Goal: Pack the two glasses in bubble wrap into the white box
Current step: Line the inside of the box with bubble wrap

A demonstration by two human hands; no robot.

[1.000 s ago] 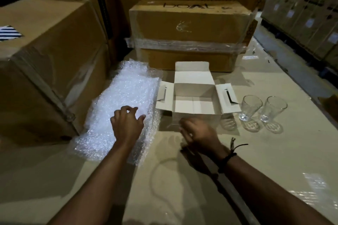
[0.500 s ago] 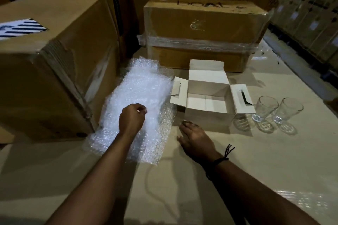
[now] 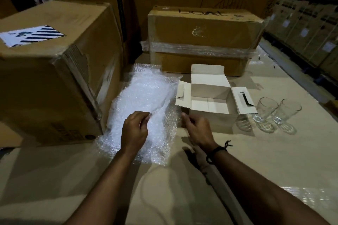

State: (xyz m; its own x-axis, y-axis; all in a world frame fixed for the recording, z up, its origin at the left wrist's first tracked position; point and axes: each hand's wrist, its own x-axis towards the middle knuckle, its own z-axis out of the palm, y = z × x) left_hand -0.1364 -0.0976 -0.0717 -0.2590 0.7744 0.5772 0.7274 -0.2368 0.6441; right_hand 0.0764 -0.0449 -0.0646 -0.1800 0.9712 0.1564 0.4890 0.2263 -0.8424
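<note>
A stack of bubble wrap point(image 3: 146, 97) lies on the work surface, left of the white box point(image 3: 210, 100), which stands open with its flaps spread. Two clear glasses point(image 3: 266, 109) point(image 3: 287, 111) stand upright side by side, just right of the box. My left hand point(image 3: 135, 129) is on the near part of the bubble wrap and pinches the top sheet, lifting a fold of it. My right hand point(image 3: 196, 128) hovers with loosely spread fingers at the wrap's right edge, just in front of the box's near left corner, holding nothing.
A big cardboard carton point(image 3: 51, 71) stands close on the left, touching the wrap. Another taped carton point(image 3: 204, 38) sits behind the white box. Stacked boxes point(image 3: 311, 23) line the far right. The pale table surface point(image 3: 182, 188) stretches toward me.
My left hand has closed its fingers on the top sheet of bubble wrap and raised a fold. My right hand has shifted left toward the wrap's edge.
</note>
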